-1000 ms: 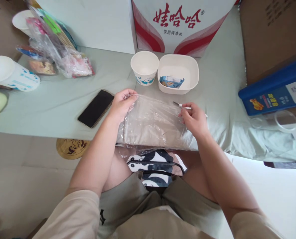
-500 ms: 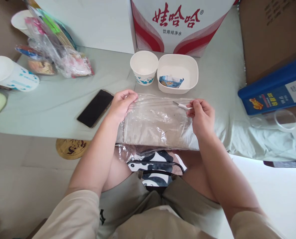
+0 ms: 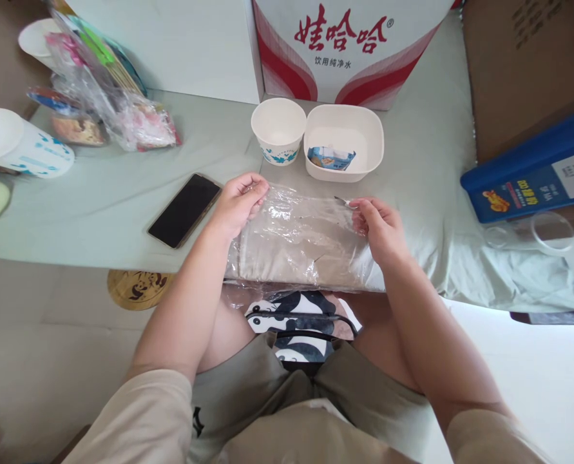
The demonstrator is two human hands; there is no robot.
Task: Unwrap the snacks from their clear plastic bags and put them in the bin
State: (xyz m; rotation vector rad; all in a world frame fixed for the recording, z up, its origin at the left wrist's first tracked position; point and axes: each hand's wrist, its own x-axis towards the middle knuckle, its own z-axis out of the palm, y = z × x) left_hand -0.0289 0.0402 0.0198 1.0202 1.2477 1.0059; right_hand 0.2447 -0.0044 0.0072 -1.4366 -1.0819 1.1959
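A sheet of clear, crinkled plastic film (image 3: 299, 222) lies over the table's front part, its near edge hanging over the side. My left hand (image 3: 239, 205) pinches the film's far left corner, fingers closed. At its right end is my right hand (image 3: 382, 231), closed around a small knife (image 3: 343, 202). The knife's short metal blade points left, just above the film; its white handle, seen earlier, is now mostly covered by my fingers. Whether the right hand also grips the film, I cannot tell.
Beyond the film stand a paper cup (image 3: 278, 132) and a white bowl (image 3: 344, 135) holding a blue wrapper (image 3: 331, 158). A phone (image 3: 184, 211) lies left. Boxes (image 3: 335, 58) line the back; a blue package (image 3: 533, 167) and clear plastic cup (image 3: 533, 232) are right.
My right hand has moved left and slightly down with the knife, toward my left hand. The film's far edge, earlier stretched straight, is now slacker. My left hand has barely shifted.
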